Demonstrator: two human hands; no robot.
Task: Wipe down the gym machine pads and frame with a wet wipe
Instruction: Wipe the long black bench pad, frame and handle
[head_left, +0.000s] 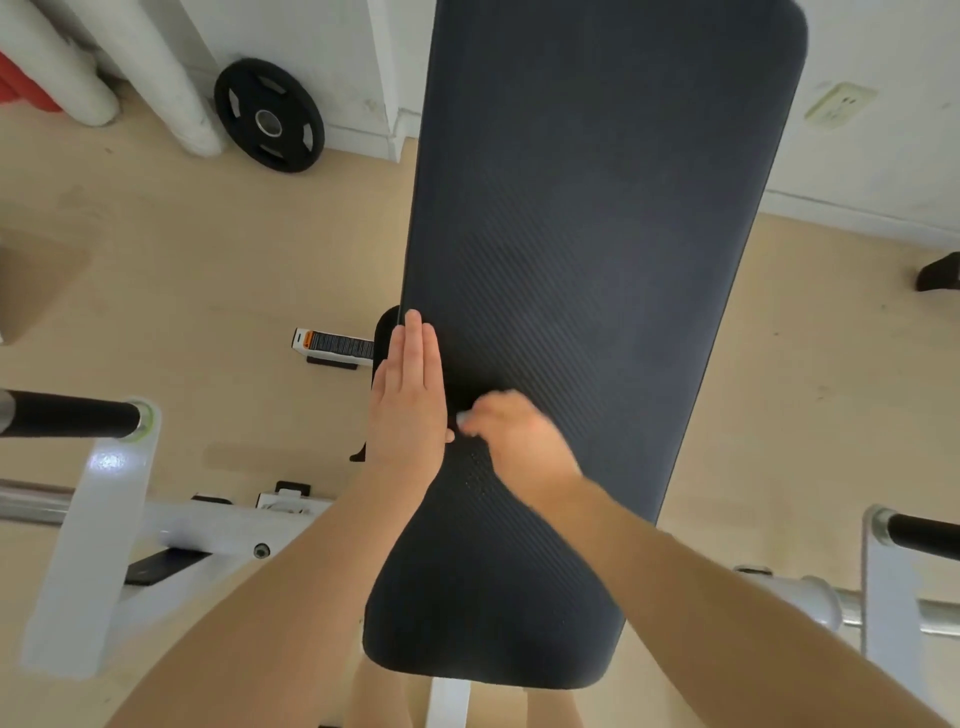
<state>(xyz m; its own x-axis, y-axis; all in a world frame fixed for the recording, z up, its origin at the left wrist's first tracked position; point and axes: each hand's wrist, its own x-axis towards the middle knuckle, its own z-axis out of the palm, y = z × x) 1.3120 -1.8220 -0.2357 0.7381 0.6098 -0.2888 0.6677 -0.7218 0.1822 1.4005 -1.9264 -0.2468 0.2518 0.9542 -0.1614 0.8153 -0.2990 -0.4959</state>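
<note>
A long dark textured bench pad (597, 218) runs from the bottom middle up to the top of the head view. My left hand (408, 395) lies flat with straight fingers on the pad's left edge. Just to its right, my right hand (514, 434) is blurred and curled on the pad, with a small bit of white wet wipe (461, 417) showing at its fingertips. The white machine frame (171, 525) lies below left, with another white upright (891, 587) at the right.
A black weight plate (269, 115) leans against the wall at upper left beside white pipes (156, 73). Black-gripped bars (67, 414) stick out at left and at right (924, 535). A white labelled foot (332, 345) sits on the beige floor.
</note>
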